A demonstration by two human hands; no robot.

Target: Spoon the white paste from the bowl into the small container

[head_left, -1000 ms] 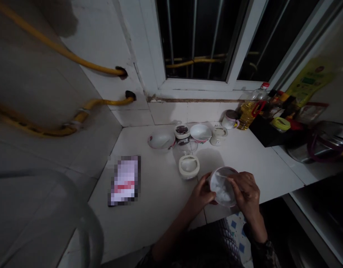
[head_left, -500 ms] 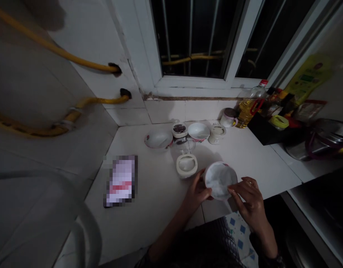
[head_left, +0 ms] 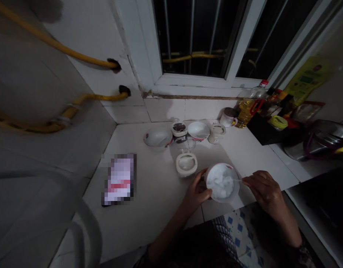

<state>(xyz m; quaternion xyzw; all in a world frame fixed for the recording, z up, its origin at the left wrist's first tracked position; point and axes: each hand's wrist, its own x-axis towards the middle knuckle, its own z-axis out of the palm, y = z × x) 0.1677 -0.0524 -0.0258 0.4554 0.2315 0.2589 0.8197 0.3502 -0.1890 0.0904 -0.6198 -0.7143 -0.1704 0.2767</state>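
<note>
Two hands work over a white tiled tabletop point(head_left: 157, 190). The left hand point(head_left: 196, 193) grips a white bowl point(head_left: 222, 182) with a red-marked rim, its fingers point(head_left: 206, 193) curved closely around the side nearest the wrist, apparently to steady the bowl. White, fluffy contents point(head_left: 221, 185) fill the bowl's centre. The right hand point(head_left: 265, 191) lies just beside the opposite side, its fingers point(head_left: 247, 181) pinched narrowly on a thin white utensil point(head_left: 237, 180) that reaches in over the rim. Farther off stand a round white plastic container point(head_left: 186, 164), a glass jar point(head_left: 185, 145), a shallow bowl point(head_left: 157, 137) and a second bowl point(head_left: 198, 130).
</note>
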